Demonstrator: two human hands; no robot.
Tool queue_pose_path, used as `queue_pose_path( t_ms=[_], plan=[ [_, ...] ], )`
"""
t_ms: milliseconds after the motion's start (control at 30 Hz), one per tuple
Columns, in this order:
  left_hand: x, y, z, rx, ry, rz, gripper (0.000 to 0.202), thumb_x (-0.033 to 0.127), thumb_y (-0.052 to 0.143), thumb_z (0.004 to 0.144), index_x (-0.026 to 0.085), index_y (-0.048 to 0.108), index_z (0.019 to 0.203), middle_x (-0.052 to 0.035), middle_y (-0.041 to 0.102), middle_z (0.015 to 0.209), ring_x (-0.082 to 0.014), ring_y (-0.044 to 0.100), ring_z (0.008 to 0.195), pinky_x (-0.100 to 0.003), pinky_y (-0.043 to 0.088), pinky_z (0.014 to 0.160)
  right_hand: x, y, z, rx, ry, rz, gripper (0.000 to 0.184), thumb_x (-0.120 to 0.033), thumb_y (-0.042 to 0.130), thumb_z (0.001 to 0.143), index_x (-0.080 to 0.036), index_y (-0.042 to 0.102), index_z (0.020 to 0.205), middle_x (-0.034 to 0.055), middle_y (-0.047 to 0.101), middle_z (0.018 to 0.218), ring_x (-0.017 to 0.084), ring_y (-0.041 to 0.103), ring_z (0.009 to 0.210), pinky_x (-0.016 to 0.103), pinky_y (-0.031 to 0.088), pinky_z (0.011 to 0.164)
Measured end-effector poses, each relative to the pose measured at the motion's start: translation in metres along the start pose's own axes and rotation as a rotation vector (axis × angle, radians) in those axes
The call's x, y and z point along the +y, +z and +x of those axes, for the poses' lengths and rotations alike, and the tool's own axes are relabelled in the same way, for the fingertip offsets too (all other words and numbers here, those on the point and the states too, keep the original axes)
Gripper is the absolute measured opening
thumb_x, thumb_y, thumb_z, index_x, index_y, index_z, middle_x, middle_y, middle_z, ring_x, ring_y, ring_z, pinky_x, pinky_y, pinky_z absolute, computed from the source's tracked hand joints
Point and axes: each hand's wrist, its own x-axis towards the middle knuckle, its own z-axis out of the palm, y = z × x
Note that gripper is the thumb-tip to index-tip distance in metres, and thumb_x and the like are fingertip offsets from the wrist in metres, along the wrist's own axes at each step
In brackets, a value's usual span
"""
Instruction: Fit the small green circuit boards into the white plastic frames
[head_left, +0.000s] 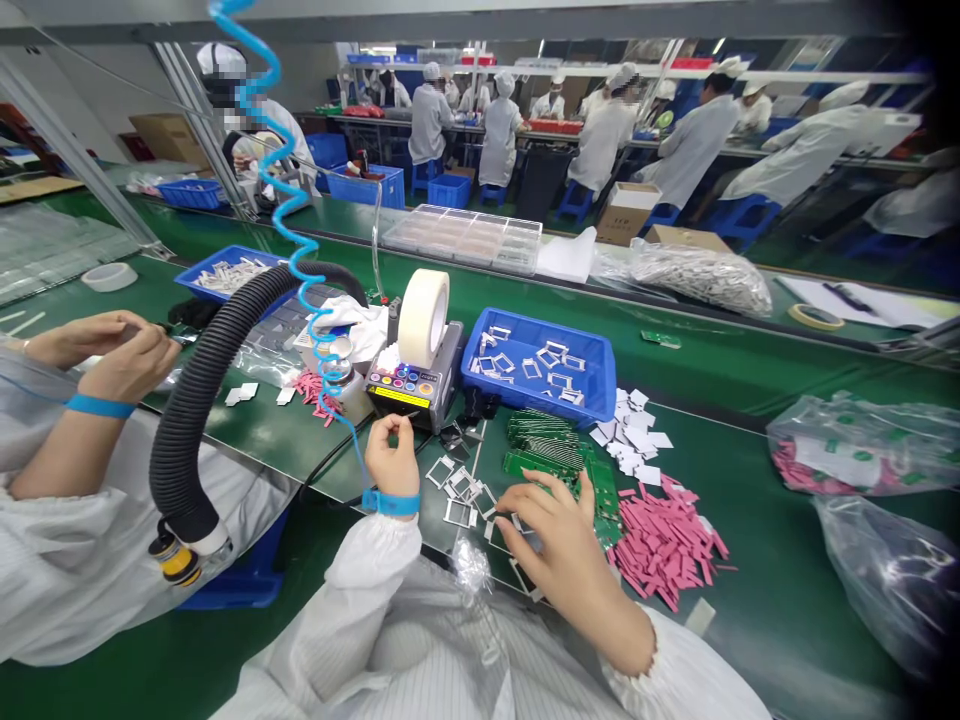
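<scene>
My left hand (391, 452) has its fingers curled in a pinch right at the front of the tape dispenser (416, 385), which carries a white tape roll (422, 317). A blue wrist strap (390, 502) is on that wrist. My right hand (559, 535) lies fingers down on the green belt, touching small silver metal frames (459, 490). A stack of green circuit boards (551, 450) sits just beyond it. What the left fingers pinch is too small to make out.
A blue tray (596, 365) of metal frames stands behind the boards. Pink strips (664, 540) and white squares (630, 430) lie to the right, with plastic bags (862, 450) further right. A black corrugated hose (202, 390) and a co-worker's hands (105, 345) are on the left.
</scene>
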Motion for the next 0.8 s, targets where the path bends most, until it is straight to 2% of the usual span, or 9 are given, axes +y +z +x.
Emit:
queue_pose_path(
  t_ms=[67,167,200,267,433,533,600,700,800],
  plan=[
    [0.010,-0.022,-0.013,-0.160,0.043,-0.040,0.021,0.031,0.042,0.086,0.019,0.056,0.076,-0.0019,0.057,0.075,-0.0155,0.056,0.072,-0.032,0.047,0.067,0.002,-0.001,-0.001,0.003,0.003,0.004,0.011,-0.027,0.048,0.085,-0.027,0.059,0.083,-0.0014,0.066,0.087,0.028,0.050,0.108,0.064,0.005,0.098],
    [0.022,-0.053,-0.035,-0.537,0.147,-0.066,0.018,0.029,0.055,0.076,0.020,0.055,0.059,-0.0005,0.056,0.064,-0.0148,0.055,0.063,-0.029,0.045,0.060,0.004,-0.001,-0.002,0.004,0.008,0.010,0.009,-0.027,0.049,0.084,-0.027,0.059,0.084,-0.0016,0.066,0.088,0.027,0.049,0.109,0.064,0.004,0.098],
    [0.024,-0.059,-0.043,-0.645,0.178,-0.054,0.016,0.026,0.058,0.073,0.020,0.055,0.058,0.0000,0.057,0.061,-0.0144,0.054,0.060,-0.028,0.045,0.057,0.004,0.000,-0.002,0.007,0.013,0.013,0.009,-0.027,0.050,0.084,-0.027,0.059,0.083,-0.0018,0.066,0.088,0.027,0.049,0.109,0.063,0.003,0.098],
    [0.021,-0.063,-0.058,-0.783,0.232,0.002,0.012,0.019,0.060,0.069,0.020,0.057,0.058,0.0002,0.057,0.059,-0.0146,0.054,0.060,-0.029,0.043,0.058,0.002,0.001,0.000,0.006,0.014,0.022,0.009,-0.026,0.051,0.084,-0.027,0.059,0.082,-0.0021,0.066,0.088,0.027,0.050,0.108,0.062,0.004,0.099],
    [-0.003,-0.049,-0.088,-0.886,0.376,0.153,0.013,0.014,0.052,0.072,0.020,0.063,0.067,-0.0039,0.060,0.065,-0.0192,0.051,0.069,-0.038,0.037,0.067,-0.013,-0.004,0.028,0.024,-0.094,0.020,0.011,-0.024,0.049,0.084,-0.025,0.060,0.084,-0.0007,0.067,0.089,0.023,0.052,0.102,0.056,0.008,0.101],
    [-0.015,-0.050,-0.091,-0.940,0.460,0.151,0.016,0.016,0.050,0.077,0.021,0.065,0.075,-0.0043,0.063,0.071,-0.0188,0.051,0.072,-0.039,0.035,0.070,-0.028,-0.005,0.068,0.036,-0.194,-0.084,0.024,-0.029,0.046,0.087,-0.026,0.057,0.108,0.0032,0.065,0.094,0.020,0.054,0.093,0.050,0.018,0.099],
    [-0.018,-0.055,-0.088,-0.980,0.500,0.119,0.016,0.018,0.050,0.079,0.023,0.066,0.077,-0.0032,0.065,0.073,-0.0178,0.052,0.072,-0.038,0.036,0.071,-0.037,0.000,0.096,0.033,-0.222,-0.227,0.038,-0.039,0.048,0.087,-0.029,0.049,0.123,0.0056,0.065,0.095,0.023,0.053,0.090,0.052,0.020,0.095],
    [-0.019,-0.060,-0.083,-0.994,0.496,0.065,0.015,0.023,0.051,0.080,0.023,0.067,0.079,-0.0031,0.067,0.076,-0.0170,0.056,0.073,-0.036,0.040,0.072,-0.044,0.011,0.124,0.024,-0.222,-0.383,0.046,-0.051,0.048,0.084,-0.035,0.046,0.126,0.0069,0.065,0.095,0.027,0.051,0.091,0.054,0.018,0.093],
    [-0.013,-0.060,-0.079,-0.939,0.410,0.017,0.017,0.025,0.052,0.081,0.021,0.068,0.076,-0.0033,0.068,0.073,-0.0157,0.059,0.070,-0.033,0.044,0.070,-0.042,0.023,0.129,0.010,-0.212,-0.375,0.047,-0.051,0.048,0.084,-0.035,0.045,0.128,0.0051,0.068,0.088,0.026,0.052,0.089,0.053,0.017,0.093]
  ],
)
